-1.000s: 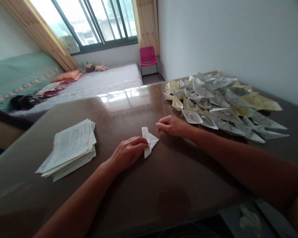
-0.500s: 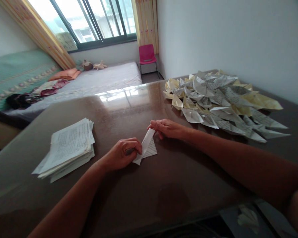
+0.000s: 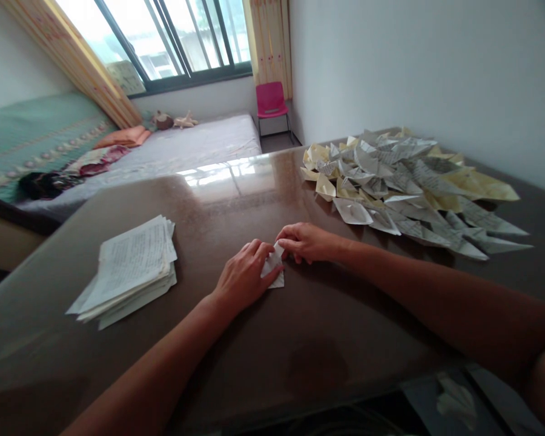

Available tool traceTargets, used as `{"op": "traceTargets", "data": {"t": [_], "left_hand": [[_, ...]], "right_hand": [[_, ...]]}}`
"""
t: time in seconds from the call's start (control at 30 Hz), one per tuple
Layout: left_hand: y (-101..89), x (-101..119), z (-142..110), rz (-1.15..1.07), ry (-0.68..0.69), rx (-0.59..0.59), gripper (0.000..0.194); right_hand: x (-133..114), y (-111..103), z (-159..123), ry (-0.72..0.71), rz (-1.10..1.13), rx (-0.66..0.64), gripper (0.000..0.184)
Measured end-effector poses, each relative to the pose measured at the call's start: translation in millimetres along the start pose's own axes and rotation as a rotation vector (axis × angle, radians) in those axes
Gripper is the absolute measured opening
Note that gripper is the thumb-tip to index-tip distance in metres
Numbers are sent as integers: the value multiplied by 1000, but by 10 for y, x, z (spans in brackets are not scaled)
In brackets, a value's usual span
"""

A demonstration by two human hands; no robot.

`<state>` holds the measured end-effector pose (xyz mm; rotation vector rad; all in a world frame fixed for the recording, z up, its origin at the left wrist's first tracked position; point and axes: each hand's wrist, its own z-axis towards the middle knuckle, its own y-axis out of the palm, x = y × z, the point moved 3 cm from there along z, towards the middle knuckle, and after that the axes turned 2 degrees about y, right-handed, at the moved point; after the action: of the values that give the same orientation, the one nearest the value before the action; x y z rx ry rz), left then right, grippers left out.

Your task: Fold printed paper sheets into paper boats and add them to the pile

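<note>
Paper (image 3: 271,261), folded down small, lies on the bare middle of the worktop (image 3: 218,375), right in front of me and between my two hands; I take it that the firm, flat surface gives the creases something to be pressed against. My left hand (image 3: 244,274) is arched over the near side of the piece, fingertips on its upper part and thumb across its lower part, closed lightly on it, probably to stop it sliding or springing apart; my right hand (image 3: 305,242) is drawn in narrow, thumb and finger pinching the top end, which seems to leave the fine control of that edge to the right. A printed corner pokes out below my left thumb; most of the folds are hidden under my fingers. Loose stacked sheets (image 3: 134,260) lie to my left, well apart from my elbow room but handy, I would say; folded paper boats (image 3: 381,175) crowd together at the far right by the wall (image 3: 413,66), presumably set there so the middle is free for both hands.
</note>
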<state>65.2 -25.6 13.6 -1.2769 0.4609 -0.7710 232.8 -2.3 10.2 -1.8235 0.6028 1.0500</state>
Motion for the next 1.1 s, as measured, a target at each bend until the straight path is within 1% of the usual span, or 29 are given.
{"op": "traceTargets", "data": {"t": [0.07,0.17,0.27,0.33,0.43,0.6,0.67,0.8,0.87,0.97,1.03,1.1], "left_hand": [[0,29,0,53,-7,7,22],[-18,50,-3,114,-23,-4,16],[-30,47,-1,109,-74,3,11],[-30,33,1,73,-114,20,10],[-22,8,3,2,-136,39,14],[6,-43,5,-79,-163,33,28],[15,-62,7,-98,-184,37,31],[17,-73,11,-106,-192,54,28],[13,-70,12,-103,-189,54,26],[10,-69,11,-108,-198,48,26],[13,-70,10,-112,-204,44,26],[17,-69,11,-113,-205,42,25]], "right_hand": [[-4,-41,-22,-5,-15,16,16],[22,-85,-33,-53,5,67,16],[65,-96,-31,-71,29,81,16],[87,-95,-31,-62,52,62,17],[99,-89,-28,-80,79,39,19],[76,-80,-25,-240,30,203,18],[69,-56,-30,-298,-2,219,19],[58,-38,-61,-378,-128,230,23],[39,-39,-82,-444,-270,226,24],[11,-29,-107,-567,-471,183,25],[9,-26,-113,-598,-544,165,28],[11,-24,-117,-598,-600,161,30]]}}
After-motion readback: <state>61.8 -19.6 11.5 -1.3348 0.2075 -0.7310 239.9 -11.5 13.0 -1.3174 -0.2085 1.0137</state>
